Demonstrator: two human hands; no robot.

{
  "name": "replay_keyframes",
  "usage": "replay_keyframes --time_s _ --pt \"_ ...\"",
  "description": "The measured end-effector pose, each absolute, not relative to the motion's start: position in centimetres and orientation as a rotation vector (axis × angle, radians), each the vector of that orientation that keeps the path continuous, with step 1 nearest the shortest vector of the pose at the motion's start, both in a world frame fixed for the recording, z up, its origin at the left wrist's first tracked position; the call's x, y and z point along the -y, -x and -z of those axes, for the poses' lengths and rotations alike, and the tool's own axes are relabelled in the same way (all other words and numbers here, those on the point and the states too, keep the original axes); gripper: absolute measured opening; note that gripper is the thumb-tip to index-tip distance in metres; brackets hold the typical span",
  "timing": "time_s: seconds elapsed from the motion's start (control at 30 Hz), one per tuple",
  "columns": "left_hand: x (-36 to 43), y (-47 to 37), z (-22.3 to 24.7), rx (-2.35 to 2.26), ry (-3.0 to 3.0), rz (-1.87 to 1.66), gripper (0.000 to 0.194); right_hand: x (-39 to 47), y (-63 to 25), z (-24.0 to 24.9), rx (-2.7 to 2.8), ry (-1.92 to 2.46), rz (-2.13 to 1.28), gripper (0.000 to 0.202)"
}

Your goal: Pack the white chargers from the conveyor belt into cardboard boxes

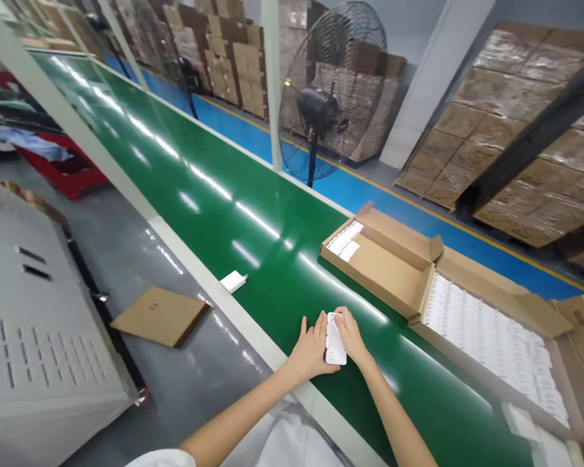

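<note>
A small stack of white blocks (336, 342), perhaps chargers lined up side by side, is between my two hands over the green belt. My left hand (314, 350) presses along its left side, with fingers stretched forward and the thumb at the near end. At the far right corner, my right hand (349, 332) grips it with thumb and fingers. Farther left on the belt's edge lies a white charger (234, 281) with a metal tip, apart from both hands.
To the right stands an open carton (389, 269) with a few white pieces in one corner. Beside it, another carton (486, 337) holds rows of white pieces. A fan (316, 104) stands behind the green belt (272, 259). Flat cardboard (158, 316) lies left of the belt.
</note>
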State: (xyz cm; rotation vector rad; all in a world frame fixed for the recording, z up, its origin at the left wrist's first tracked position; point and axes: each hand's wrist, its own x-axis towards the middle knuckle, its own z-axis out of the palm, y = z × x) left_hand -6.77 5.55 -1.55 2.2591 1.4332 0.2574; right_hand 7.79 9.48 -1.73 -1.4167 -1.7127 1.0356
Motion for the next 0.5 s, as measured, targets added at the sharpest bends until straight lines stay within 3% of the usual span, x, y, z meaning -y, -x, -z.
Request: replay_keyframes --time_s 0.07,0.17,0.23,0.5 --pt "-4.9 5.0 1.5 -1.367 -2.308 -0.231 0.108 -7.6 -10.9 1.2 1.848 1.397 -1.022 0.041" --pt "-4.2 3.0 1.8 -1.289 -2.387 -0.234 0.105 -4.8 -14.5 0.1 2.159 1.413 -0.985 0.099" --pt "-4.0 2.1 2.4 -1.253 -2.447 -0.27 0.104 -3.4 -15.6 -0.5 2.297 1.46 -0.909 0.121" --pt "-4.7 0.4 5.8 -1.161 -2.633 -0.334 0.098 -3.2 -15.6 -1.7 2.345 1.46 -0.571 0.101"
